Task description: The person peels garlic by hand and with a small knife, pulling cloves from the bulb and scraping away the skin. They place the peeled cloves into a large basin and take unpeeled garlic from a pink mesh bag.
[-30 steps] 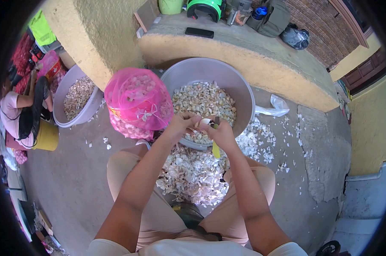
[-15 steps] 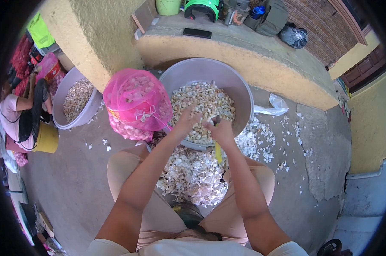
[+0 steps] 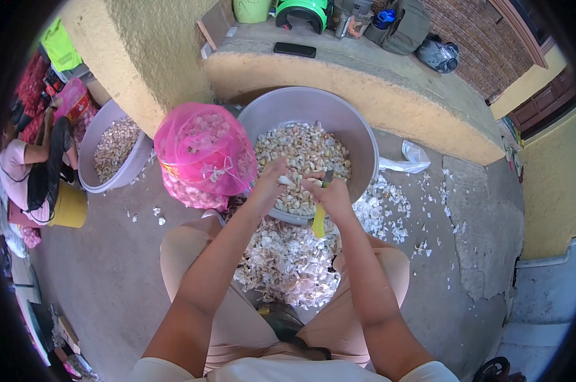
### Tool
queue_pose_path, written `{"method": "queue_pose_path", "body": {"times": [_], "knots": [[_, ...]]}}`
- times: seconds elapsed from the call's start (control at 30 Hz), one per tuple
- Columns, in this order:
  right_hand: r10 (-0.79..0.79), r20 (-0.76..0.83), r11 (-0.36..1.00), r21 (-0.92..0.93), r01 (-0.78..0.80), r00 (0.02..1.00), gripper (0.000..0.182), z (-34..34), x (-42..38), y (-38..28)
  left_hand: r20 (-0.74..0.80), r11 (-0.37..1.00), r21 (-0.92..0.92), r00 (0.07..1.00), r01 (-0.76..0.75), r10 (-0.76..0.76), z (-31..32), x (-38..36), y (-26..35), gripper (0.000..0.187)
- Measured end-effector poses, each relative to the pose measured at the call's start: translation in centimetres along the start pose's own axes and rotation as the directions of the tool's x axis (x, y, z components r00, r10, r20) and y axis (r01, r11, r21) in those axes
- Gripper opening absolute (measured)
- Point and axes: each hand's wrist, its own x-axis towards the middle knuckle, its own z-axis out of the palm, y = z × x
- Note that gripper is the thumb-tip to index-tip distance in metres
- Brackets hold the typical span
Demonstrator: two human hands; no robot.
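Over the near side of a large grey-lilac basin (image 3: 358,127), my left hand (image 3: 269,184) pinches a whitish piece of garlic (image 3: 285,181). My right hand (image 3: 334,196) is closed around a small knife; its yellow handle (image 3: 318,223) hangs below the fingers, and a short dark blade shows above them. The two hands are close but apart. Many loose garlic cloves (image 3: 294,143) lie in the basin beneath them. Between my knees, a heap of papery garlic skins (image 3: 288,261) covers the floor in front of the basin.
Left of the basin stands a pink mesh bag (image 3: 205,149) of garlic. A second basin (image 3: 93,178) of cloves is near a seated person (image 3: 30,156). Behind, a concrete ledge (image 3: 364,57) bears a phone (image 3: 294,49), a green helmet (image 3: 302,13) and a backpack (image 3: 403,25).
My left hand has turned and drawn slightly back, and a whitish garlic piece now shows in its fingers. The knife in my right hand has tilted, its handle swinging left.
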Motion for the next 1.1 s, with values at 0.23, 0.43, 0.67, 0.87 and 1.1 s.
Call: {"method": "queue_pose_path", "body": {"times": [0.23, 0.43, 0.67, 0.87, 1.1], "knots": [[-0.269, -0.108, 0.951, -0.184, 0.247, 0.957, 0.034, 0.7, 0.7, 2.0, 0.333, 0.962, 0.25, 0.943, -0.111, 0.022, 1.0, -0.9, 0.4, 0.034], [-0.154, 0.043, 0.977, -0.144, 0.159, 0.987, 0.031, 0.1, -0.5, -0.3, 0.272, 0.987, 0.141, 0.955, 0.079, -0.116, 0.5, -0.9, 0.8, 0.024], [-0.103, -0.116, 0.995, -0.02, 0.101, 0.988, 0.029, -0.4, 0.0, 0.2, 0.169, 0.992, 0.085, 0.98, 0.093, -0.106, 0.2, -0.6, 1.2, 0.025], [-0.413, -0.309, 0.882, -0.37, 0.292, 0.857, 0.039, 0.0, 2.3, 2.4, -0.025, 0.764, 0.584, 0.935, -0.273, 0.353, 1.1, -1.6, 1.7, 0.032], [-0.373, -0.222, 0.927, -0.055, 0.371, 0.901, 0.041, 0.4, 5.6, 7.6, 0.662, 0.496, 0.515, 0.692, -0.699, 0.288, 9.5, -12.2, 11.4, 0.023]]}}
